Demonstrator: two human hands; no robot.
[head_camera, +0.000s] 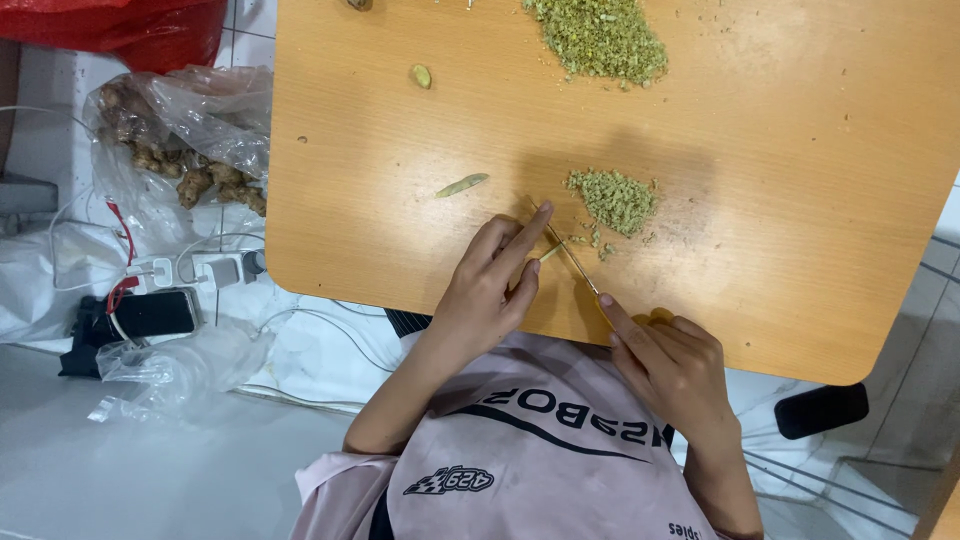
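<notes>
**Slicing a thin green stalk at the near edge of the wooden worktop**

Gripping the handle of a slim knife, the right hand sits closed at the near edge of the worktop, forefinger stretched along the handle toward the blade. Just beside it, the left hand rests with fingers extended and pressed down on a thin pale green stalk piece; the blade crosses this piece right at the fingertips. Just past the blade lies a small heap of chopped green bits. Left of it, apart from the hands, lies a whole green pod, and farther on a smaller one. At the far edge spreads a larger chopped pile. Off the left edge, on the floor, a clear plastic bag of knobbly roots.
</notes>
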